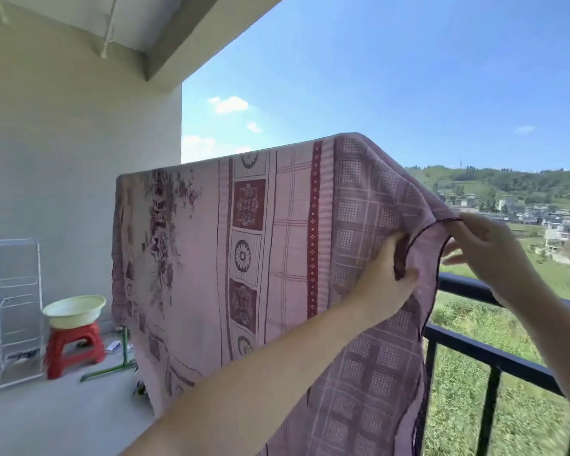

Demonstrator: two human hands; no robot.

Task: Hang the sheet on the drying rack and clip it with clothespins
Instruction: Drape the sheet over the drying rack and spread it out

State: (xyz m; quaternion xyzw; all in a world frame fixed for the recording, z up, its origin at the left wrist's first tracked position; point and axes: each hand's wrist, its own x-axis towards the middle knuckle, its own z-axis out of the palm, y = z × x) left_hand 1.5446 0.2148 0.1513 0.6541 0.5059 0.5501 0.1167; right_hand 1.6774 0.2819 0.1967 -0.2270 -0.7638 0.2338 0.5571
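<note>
A: Where is the sheet (254,258)?

B: It fills the middle of the frame, a pink patterned cloth draped over a high bar that is hidden under it. Its top edge slopes from centre-left up toward the upper middle. The drying rack's green foot (119,360) shows on the floor at lower left, just below the cloth's left edge.

A: And the hands?

B: The left hand (389,278) reaches up from the bottom of the frame and is pressed together on a fold of the sheet, right of centre. The right hand (484,248), at the right edge, pinches the dark hem of the sheet between thumb and fingers, the other fingers loosely spread. The hem runs in a curve between the two hands.

A: What else is there?

B: A black railing (507,357) at lower right, behind the cloth. At far left a white wire rack (10,307); beside it a red stool (74,347) with a pale basin (74,309) on top. I see no clothespins on the sheet.
</note>
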